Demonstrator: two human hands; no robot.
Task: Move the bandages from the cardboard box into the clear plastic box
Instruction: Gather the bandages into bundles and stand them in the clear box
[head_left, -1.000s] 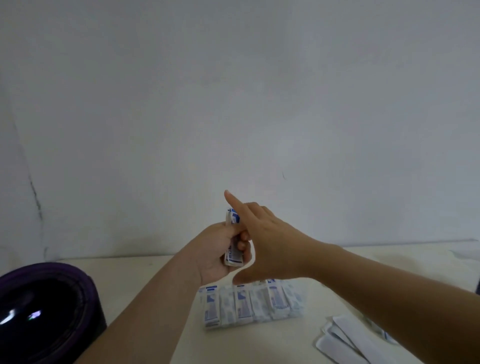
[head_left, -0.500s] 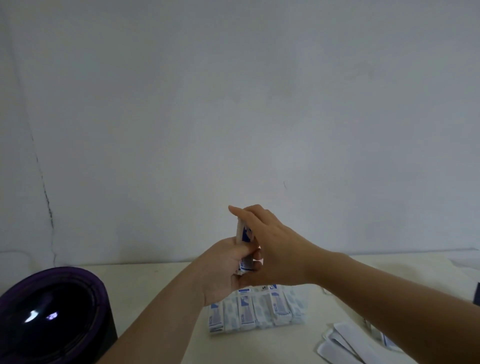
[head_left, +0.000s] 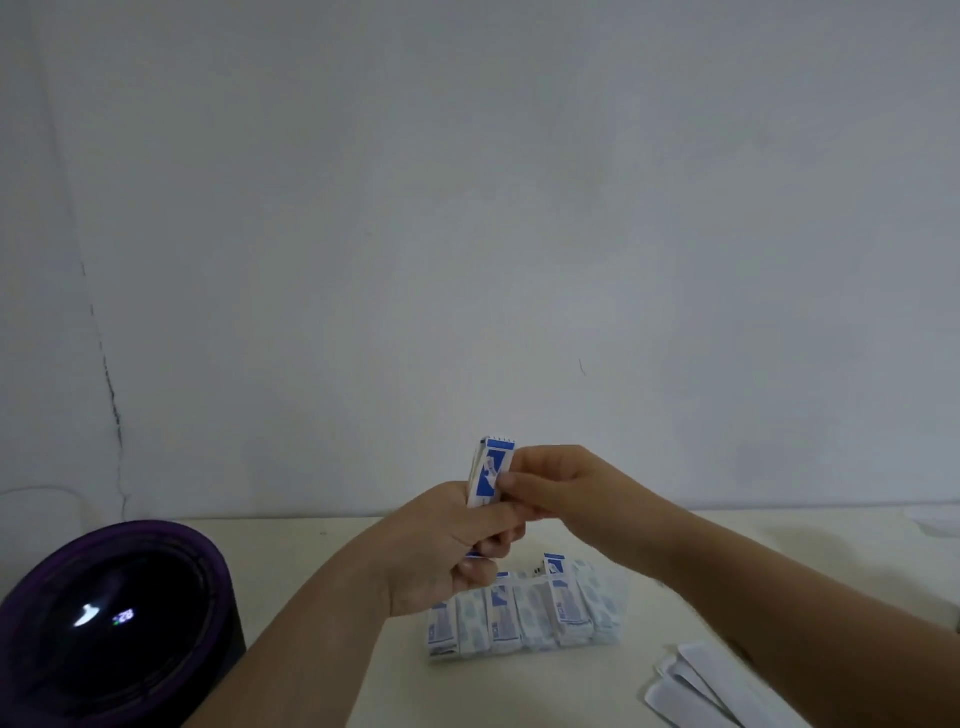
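Stack (head_left: 491, 470) of bandages up in the air, standing on end, long axis near vertical, blue-printed face toward the camera. Left hand (head_left: 452, 556) has it from below, fingers curled round the lower half. Right hand (head_left: 563, 486) comes in from the right, thumb and fingertips pinching the stack's right edge about midway up. Whether it has one wrapper or several, I cannot tell. So both hands are closed on the same bundle, touching each other around it.

Now the relation that counts: clear box (head_left: 619, 605) sits on the table (head_left: 322, 597) straight below and a shade right of the hands, near, with nothing between. Its walls are faint. Inside, a row (head_left: 519, 618) of bandages already stands on end, side by side, long axes upright as well. So what's in the hands needs little turning, I'd judge: down and slightly right, into whatever gap is left. Right hand looks the nearer to the open top; the left wrist overlaps the box's left end from this view.

Cardboard box: not in view. Dark tub (head_left: 114, 618) with a purple rim sits well left, out of the way. White strips (head_left: 701, 686) lie flat at lower right, near the right forearm, apart from the box. Bare wall (head_left: 467, 208) behind.
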